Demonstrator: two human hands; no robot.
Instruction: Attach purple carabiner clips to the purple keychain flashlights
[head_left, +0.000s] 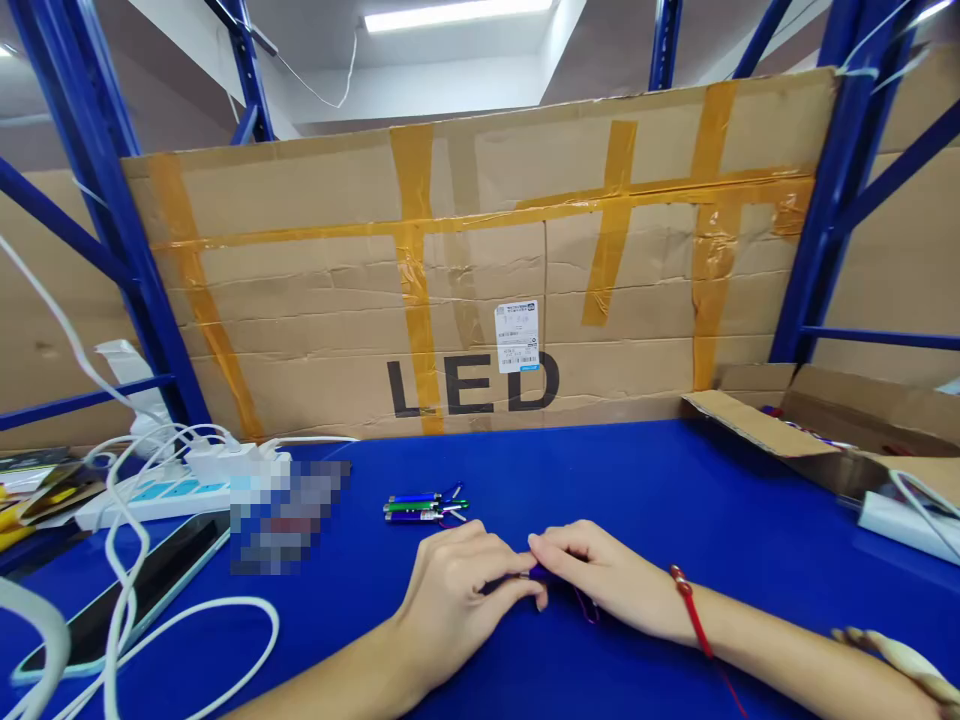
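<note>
My left hand [461, 590] and my right hand [600, 575] meet over the blue table [675, 500], fingers pinched together on one small dark purple keychain light [536, 573], mostly hidden between the fingertips. A thin red cord trails from it under my right hand. My right wrist wears a red string bracelet [690, 605]. Just beyond my hands lie three small keychain lights [420, 507] side by side, blue, green and purple.
A taped cardboard sheet marked LED [480, 290] stands behind the table. A white power strip [161, 490] with white cables and a phone [142, 585] lie at left. An open cardboard box [825, 430] sits at right. Blue rack posts flank both sides.
</note>
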